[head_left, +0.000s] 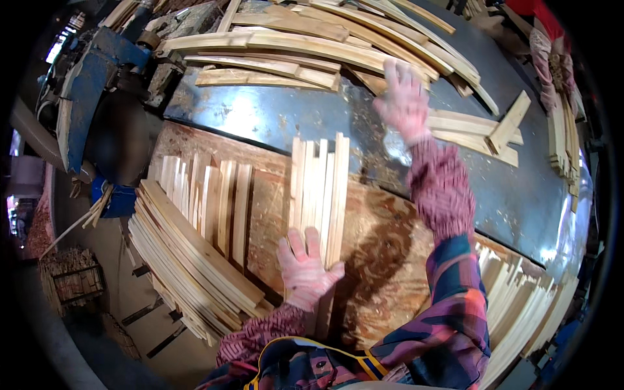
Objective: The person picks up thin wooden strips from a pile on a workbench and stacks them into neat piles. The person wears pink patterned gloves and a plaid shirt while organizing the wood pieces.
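My left hand (304, 270), in a pale pink work glove, lies with fingers spread over the near end of a small upright-running bundle of wooden strips (315, 185) on the plywood board (377, 305). Stretched far forward, my gloved right hand (404, 101) has its fingers extended and holds nothing visible. It is over the metal table (244, 114), by the near edge of a loose pile of long wooden strips (312, 45). Whether its fingertips touch the strips I cannot tell.
More strips (224, 201) stand left of the bundle, beside a thick stack (195, 253). Short pieces (510, 123) lie crossed at right. A blue machine (97, 71) occupies the far left. At the right edge, another person's gloved hands (543, 71) hold strips.
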`<state>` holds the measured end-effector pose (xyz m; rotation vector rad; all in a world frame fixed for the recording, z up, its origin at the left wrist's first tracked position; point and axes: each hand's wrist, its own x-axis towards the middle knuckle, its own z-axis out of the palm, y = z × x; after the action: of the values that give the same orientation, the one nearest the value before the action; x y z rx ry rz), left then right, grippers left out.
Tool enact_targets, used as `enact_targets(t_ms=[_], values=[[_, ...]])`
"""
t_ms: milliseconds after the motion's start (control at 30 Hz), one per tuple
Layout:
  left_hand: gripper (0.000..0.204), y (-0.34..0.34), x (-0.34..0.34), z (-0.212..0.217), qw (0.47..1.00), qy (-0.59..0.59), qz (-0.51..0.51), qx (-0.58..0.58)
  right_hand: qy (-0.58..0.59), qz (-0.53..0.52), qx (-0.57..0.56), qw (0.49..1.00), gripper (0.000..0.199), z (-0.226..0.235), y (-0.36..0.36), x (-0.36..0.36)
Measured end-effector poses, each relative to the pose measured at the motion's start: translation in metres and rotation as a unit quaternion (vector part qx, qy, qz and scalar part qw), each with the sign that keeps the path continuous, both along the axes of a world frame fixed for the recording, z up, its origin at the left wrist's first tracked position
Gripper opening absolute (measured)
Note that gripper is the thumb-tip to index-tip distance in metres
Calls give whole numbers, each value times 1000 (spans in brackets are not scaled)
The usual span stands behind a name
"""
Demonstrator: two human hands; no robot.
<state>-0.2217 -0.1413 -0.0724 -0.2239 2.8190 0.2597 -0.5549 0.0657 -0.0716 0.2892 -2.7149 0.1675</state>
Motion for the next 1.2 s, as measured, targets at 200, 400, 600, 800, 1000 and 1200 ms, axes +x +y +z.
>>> enact_targets(t_ms=[200,400,600,800,1000,1200], values=[[110,-3,-2,3,999,0,-21,-28,-308,-63,24,949,91,-2,30,-109],[108,-6,5,-16,998,-19,-55,-22,-418,76,-80,902,67,13,66,49],[117,-5,3,-9,998,19,-27,52,-635,136,-144,746,44,-20,11,269],[121,-14,13,-7,997,2,-72,0,-227,136,-249,932,33,-11,-42,94],[115,-11,-8,26,994,-75,-64,38,-191,38,-11,981,47,-54,-118,-26],[119,-4,4,4,997,-39,-58,18,-345,44,-45,936,55,25,4,18]])
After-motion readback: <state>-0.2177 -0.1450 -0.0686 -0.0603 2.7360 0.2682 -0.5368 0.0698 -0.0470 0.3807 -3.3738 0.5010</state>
